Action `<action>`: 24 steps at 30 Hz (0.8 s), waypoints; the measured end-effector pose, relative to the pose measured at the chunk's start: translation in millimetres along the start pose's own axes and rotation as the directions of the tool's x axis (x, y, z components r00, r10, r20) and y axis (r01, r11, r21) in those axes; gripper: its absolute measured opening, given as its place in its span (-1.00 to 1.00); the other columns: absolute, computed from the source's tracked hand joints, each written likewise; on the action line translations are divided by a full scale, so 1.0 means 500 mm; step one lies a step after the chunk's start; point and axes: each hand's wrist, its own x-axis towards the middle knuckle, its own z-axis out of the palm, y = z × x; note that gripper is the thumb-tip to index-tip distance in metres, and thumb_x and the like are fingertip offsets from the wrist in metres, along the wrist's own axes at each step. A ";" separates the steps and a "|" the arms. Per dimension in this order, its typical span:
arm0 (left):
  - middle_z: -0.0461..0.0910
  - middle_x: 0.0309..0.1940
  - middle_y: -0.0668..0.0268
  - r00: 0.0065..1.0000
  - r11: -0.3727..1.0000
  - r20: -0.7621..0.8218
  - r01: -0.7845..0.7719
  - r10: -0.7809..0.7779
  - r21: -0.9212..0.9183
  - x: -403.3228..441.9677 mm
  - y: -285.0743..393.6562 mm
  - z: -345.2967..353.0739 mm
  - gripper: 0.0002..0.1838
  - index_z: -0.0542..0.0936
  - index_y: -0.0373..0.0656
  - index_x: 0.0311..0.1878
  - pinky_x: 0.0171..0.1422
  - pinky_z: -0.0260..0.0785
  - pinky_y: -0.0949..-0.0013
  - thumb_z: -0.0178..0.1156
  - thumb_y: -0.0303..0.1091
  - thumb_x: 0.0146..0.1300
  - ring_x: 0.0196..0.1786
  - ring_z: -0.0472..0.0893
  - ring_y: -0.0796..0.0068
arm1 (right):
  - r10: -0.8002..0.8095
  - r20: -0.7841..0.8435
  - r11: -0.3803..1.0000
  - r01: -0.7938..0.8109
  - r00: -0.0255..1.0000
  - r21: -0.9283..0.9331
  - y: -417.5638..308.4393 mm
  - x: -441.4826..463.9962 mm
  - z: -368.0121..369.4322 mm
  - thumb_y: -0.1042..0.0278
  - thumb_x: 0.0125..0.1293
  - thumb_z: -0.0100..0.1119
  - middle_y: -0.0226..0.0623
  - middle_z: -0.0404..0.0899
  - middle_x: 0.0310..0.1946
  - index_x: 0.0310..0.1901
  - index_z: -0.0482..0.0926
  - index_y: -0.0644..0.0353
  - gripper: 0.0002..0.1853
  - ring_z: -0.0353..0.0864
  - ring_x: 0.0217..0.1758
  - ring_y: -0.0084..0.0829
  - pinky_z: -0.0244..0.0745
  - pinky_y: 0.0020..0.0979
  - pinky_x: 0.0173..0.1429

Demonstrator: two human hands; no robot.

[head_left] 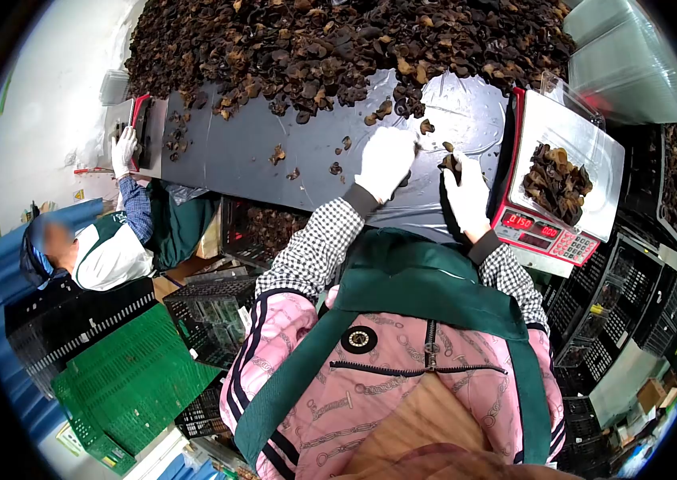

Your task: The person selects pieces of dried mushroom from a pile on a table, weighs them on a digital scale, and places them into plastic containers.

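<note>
Both my hands wear white gloves over the grey sheet near the table's front edge. My left hand (pixel 386 164) is closed, its back turned up, with dark pieces of wood ear mushroom (pixel 403 181) showing at its edge; most of its grip is hidden. Between the thumb and fingers of my right hand (pixel 469 194) is a dark wood ear mushroom (pixel 452 166). Close to the right hand stands a red-framed digital scale (pixel 606 164), its display lit. A small heap of wood ears (pixel 557 182) lies on the scale's metal plate.
A large pile of wood ears (pixel 338 48) covers the table's back, with loose pieces on the grey sheet (pixel 234 144). Stacked clear plastic trays (pixel 622 56) stand back right. Black crates (pixel 598 304) and a green crate (pixel 130 384) flank me. A co-worker (pixel 114 252) is at another scale, left.
</note>
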 end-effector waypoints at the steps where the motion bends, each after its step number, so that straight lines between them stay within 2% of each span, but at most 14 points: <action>1: 0.58 -0.29 0.20 1.000 0.997 -0.019 -0.013 0.015 0.078 0.014 -0.022 -0.007 -0.87 0.63 -0.11 -0.15 -0.03 0.44 0.18 0.18 -0.37 0.29 -0.15 0.55 0.15 | -0.059 -0.023 0.997 0.058 0.998 -0.041 0.009 0.007 0.008 0.34 0.33 0.24 -0.07 0.57 -0.09 0.18 0.50 0.15 -0.60 0.65 -0.02 -0.07 0.55 -0.21 0.07; 3: 0.56 -0.24 0.21 0.966 0.994 -0.235 0.095 -0.103 -0.046 0.040 -0.065 0.003 -0.87 0.62 -0.12 -0.14 0.03 0.41 0.17 0.16 -0.37 0.31 -0.09 0.53 0.17 | -0.055 0.079 0.990 0.064 0.995 -0.122 0.026 0.021 0.012 0.33 0.31 0.24 -0.05 0.56 -0.09 0.19 0.48 0.14 -0.59 0.63 0.00 -0.02 0.55 -0.18 0.09; 5: 0.59 -0.18 0.21 0.946 0.972 -0.236 0.195 -0.222 -0.134 0.064 -0.110 0.014 -0.84 0.63 -0.13 -0.11 0.10 0.40 0.16 0.21 -0.33 0.29 -0.05 0.53 0.15 | -0.060 0.079 0.987 0.071 0.995 -0.146 0.019 0.025 0.007 0.33 0.30 0.24 -0.03 0.54 -0.08 0.19 0.47 0.14 -0.57 0.62 0.00 0.00 0.55 -0.16 0.08; 7: 0.61 -0.10 0.20 0.969 0.978 -0.186 0.135 -0.164 -0.157 0.081 -0.132 0.021 -0.77 0.64 -0.13 -0.06 0.19 0.39 0.17 0.27 -0.29 0.26 0.04 0.54 0.14 | -0.079 -0.019 0.991 0.076 0.997 -0.114 -0.016 0.027 -0.011 0.33 0.28 0.25 -0.01 0.53 -0.06 0.19 0.46 0.14 -0.56 0.61 -0.01 0.01 0.55 -0.15 0.07; 8: 0.62 -0.02 0.17 0.984 0.986 -0.110 0.127 -0.139 -0.107 0.084 -0.147 0.035 -0.72 0.64 -0.12 0.00 0.27 0.37 0.20 0.29 -0.29 0.24 0.13 0.53 0.13 | -0.091 -0.045 0.988 0.084 0.995 -0.133 -0.020 0.026 -0.014 0.29 0.32 0.26 -0.07 0.54 -0.08 0.18 0.48 0.17 -0.58 0.64 -0.07 -0.12 0.57 -0.21 -0.01; 9: 0.61 0.00 0.16 0.980 0.972 -0.002 0.198 -0.200 -0.123 0.086 -0.150 0.039 -0.71 0.64 -0.12 0.02 0.28 0.36 0.17 0.29 -0.29 0.25 0.15 0.53 0.11 | -0.047 -0.022 0.999 0.046 0.999 -0.027 -0.022 0.021 -0.013 0.27 0.33 0.26 -0.10 0.54 -0.10 0.17 0.49 0.20 -0.58 0.64 -0.11 -0.18 0.57 -0.24 -0.03; 11: 0.60 0.07 0.13 0.974 0.947 -0.043 0.207 -0.224 -0.247 0.081 -0.175 0.063 -0.71 0.64 -0.13 0.04 0.32 0.36 0.15 0.27 -0.29 0.27 0.20 0.52 0.08 | 0.034 0.029 0.983 -0.038 0.999 0.179 -0.024 0.018 -0.016 0.23 0.36 0.26 -0.16 0.55 -0.15 0.16 0.50 0.25 -0.58 0.64 -0.18 -0.31 0.57 -0.31 -0.07; 12: 0.58 0.11 0.10 0.966 0.961 -0.139 0.190 -0.220 -0.199 0.079 -0.169 0.062 -0.71 0.65 -0.14 0.04 0.34 0.35 0.15 0.26 -0.29 0.29 0.22 0.51 0.07 | 0.057 0.029 0.937 -0.064 0.998 0.345 0.003 0.014 0.004 0.17 0.41 0.25 -0.24 0.57 -0.23 0.15 0.53 0.27 -0.58 0.58 -0.33 -0.49 0.54 -0.44 -0.23; 15: 0.58 0.15 0.05 0.933 0.966 -0.257 0.229 -0.252 -0.117 0.059 -0.106 0.011 -0.74 0.68 -0.11 0.03 0.35 0.36 0.15 0.22 -0.31 0.32 0.23 0.52 0.04 | 0.302 0.538 0.488 -0.612 0.787 0.623 -0.049 0.007 -0.043 0.07 0.46 0.16 -0.25 0.59 -0.26 0.14 0.54 0.25 -0.58 0.52 -0.48 -0.56 0.45 -0.51 -0.41; 17: 0.64 0.05 0.11 0.973 0.975 -0.108 0.193 -0.205 -0.115 0.031 -0.035 -0.034 -0.73 0.69 -0.10 0.03 0.29 0.40 0.17 0.24 -0.29 0.31 0.14 0.56 0.09 | 0.252 0.684 0.268 -0.729 0.684 0.630 -0.034 -0.004 -0.025 -0.16 0.53 -0.05 -0.24 0.61 -0.22 0.15 0.53 0.22 -0.45 0.53 -0.50 -0.53 0.40 -0.52 -0.52; 19: 0.66 -0.06 0.18 0.943 0.999 0.332 -0.015 0.003 0.035 -0.001 0.041 -0.044 -0.73 0.67 -0.12 0.02 0.21 0.42 0.20 0.27 -0.28 0.29 0.07 0.58 0.16 | 0.211 0.757 0.019 -0.777 0.619 0.630 -0.053 -0.009 -0.027 -0.23 0.53 -0.06 -0.23 0.62 -0.19 0.15 0.53 0.18 -0.42 0.60 -0.44 -0.48 0.46 -0.52 -0.48; 20: 0.66 -0.06 0.19 0.963 0.967 0.268 0.072 -0.004 -0.245 -0.035 0.085 -0.059 -0.72 0.66 -0.13 0.01 0.20 0.43 0.21 0.28 -0.29 0.26 0.07 0.58 0.18 | 0.204 0.759 -0.041 -0.770 0.618 0.637 -0.061 -0.011 -0.028 -0.30 0.51 -0.08 -0.28 0.64 -0.23 0.11 0.55 0.16 -0.39 0.65 -0.38 -0.44 0.51 -0.52 -0.44; 21: 0.66 -0.05 0.19 0.978 0.851 0.206 0.134 -0.031 -0.508 -0.063 0.119 -0.071 -0.70 0.66 -0.14 0.01 0.19 0.43 0.21 0.29 -0.30 0.22 0.07 0.58 0.21 | 0.223 0.782 -0.108 -0.782 0.582 0.614 -0.043 -0.016 -0.019 -0.17 0.53 -0.03 -0.37 0.64 -0.29 0.07 0.56 0.16 -0.50 0.64 -0.38 -0.47 0.50 -0.50 -0.44; 24: 0.63 0.02 0.19 0.996 0.985 0.081 0.053 -0.040 -0.164 -0.090 0.087 -0.041 -0.63 0.64 -0.11 0.05 0.19 0.43 0.21 0.30 -0.36 0.13 0.11 0.56 0.16 | 0.230 0.791 -0.013 -0.811 0.567 0.585 0.000 -0.033 -0.016 0.15 0.46 0.07 -0.48 0.56 -0.40 -0.07 0.61 0.18 -0.72 0.48 -0.46 -0.58 0.39 -0.50 -0.43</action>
